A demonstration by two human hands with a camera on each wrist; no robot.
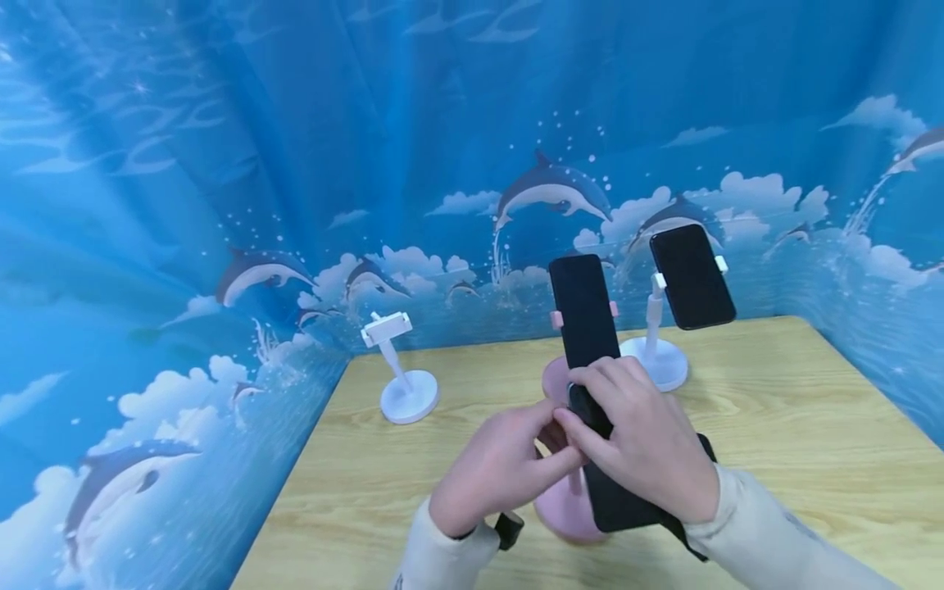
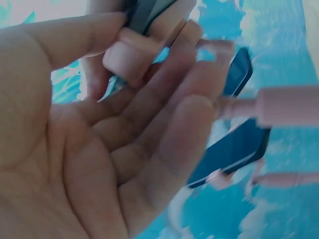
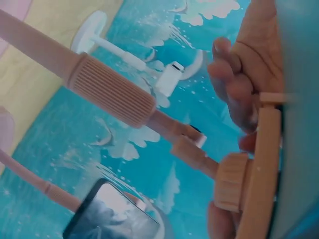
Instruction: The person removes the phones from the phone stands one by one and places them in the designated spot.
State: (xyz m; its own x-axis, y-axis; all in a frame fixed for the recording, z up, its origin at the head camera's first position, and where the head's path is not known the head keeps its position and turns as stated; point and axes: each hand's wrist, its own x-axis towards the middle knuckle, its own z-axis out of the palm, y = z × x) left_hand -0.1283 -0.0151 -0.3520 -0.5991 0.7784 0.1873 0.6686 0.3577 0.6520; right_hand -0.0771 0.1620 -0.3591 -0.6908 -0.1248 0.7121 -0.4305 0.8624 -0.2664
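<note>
A pink phone stand (image 1: 568, 512) stands nearest on the table, its clamp (image 3: 266, 149) and ribbed pole (image 3: 112, 89) showing in the right wrist view. Against that clamp lies a black phone (image 1: 623, 496), tilted and largely covered by my right hand (image 1: 642, 434), which grips it from above with the thumb bent at its left edge. My left hand (image 1: 509, 459) meets it from the left. In the left wrist view the left hand's palm faces the camera, its thumb and bent fingers around the clamp's pink end (image 2: 132, 55). Right fingertips show just beyond.
Behind, a second pink stand holds an upright phone (image 1: 586, 311). Farther right, a white stand (image 1: 656, 360) carries another phone (image 1: 693, 279). At the back left stands a white stand (image 1: 398, 373) with a bare clamp. A blue dolphin-print curtain (image 1: 413, 164) hangs around the wooden table (image 1: 347, 492).
</note>
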